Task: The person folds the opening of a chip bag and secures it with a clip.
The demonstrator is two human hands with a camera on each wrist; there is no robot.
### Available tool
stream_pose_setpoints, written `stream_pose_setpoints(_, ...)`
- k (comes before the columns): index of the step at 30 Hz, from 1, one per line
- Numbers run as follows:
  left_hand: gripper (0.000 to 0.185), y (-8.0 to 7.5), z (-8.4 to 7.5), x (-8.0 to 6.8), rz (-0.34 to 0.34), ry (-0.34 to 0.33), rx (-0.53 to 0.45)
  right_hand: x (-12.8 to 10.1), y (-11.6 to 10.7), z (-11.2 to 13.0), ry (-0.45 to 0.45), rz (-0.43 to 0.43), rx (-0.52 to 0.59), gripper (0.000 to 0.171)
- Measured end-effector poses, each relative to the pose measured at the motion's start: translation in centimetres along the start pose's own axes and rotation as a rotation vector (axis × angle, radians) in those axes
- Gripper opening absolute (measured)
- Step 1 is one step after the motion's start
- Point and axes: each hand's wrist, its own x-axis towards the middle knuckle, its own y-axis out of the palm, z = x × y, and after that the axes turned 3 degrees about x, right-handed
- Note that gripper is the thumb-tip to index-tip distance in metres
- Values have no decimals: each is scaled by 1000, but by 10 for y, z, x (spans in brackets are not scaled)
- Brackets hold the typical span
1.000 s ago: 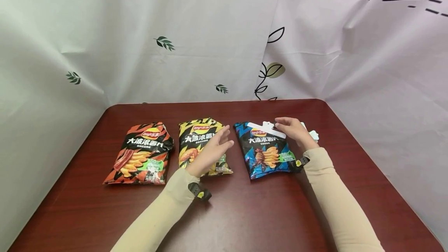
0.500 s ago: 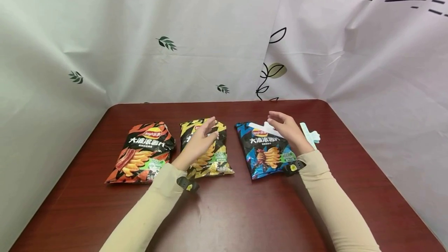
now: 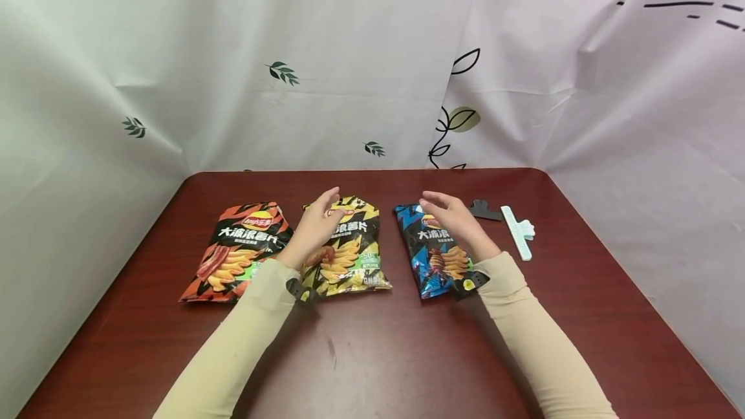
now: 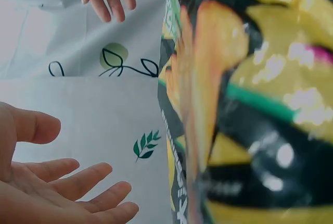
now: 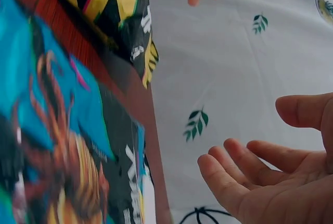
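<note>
3 chip bags [image 3: 343,247], 2 clips [image 3: 517,231]

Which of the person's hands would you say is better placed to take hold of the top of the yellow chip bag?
Probably the left hand: it hovers open right above the yellow chip bag, while the right hand is over the blue chip bag.

Three bags in a row mid-frame on table [image 3: 372,354]: left bag [image 3: 235,251], middle bag [image 3: 346,247], right bag [image 3: 433,254]. Two clips right of them: clip [image 3: 484,211], long clip [image 3: 517,231].
</note>
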Motion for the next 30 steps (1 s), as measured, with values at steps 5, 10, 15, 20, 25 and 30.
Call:
stream_pose_setpoints(5,58,-8,-1,7,6,-8,68,6,12,0,26,30,35,57)
stream_pose_setpoints(10,57,-13,1,13,1,-3,106,13,21,-1,73,53,52,57)
stream_pose_setpoints(15,56,-18,3,19,2,6,164,21,29,-2,111,62,91,56)
stream_pose_setpoints(20,54,-21,7,27,33,10,191,30,38,-5,155,47,160,53)
stream_pose_setpoints(25,52,-23,11,35,66,1,233,38,48,-9,190,36,189,52)
stream_pose_setpoints(30,52,-25,17,43,103,-25,264,43,56,-14,213,36,199,54)
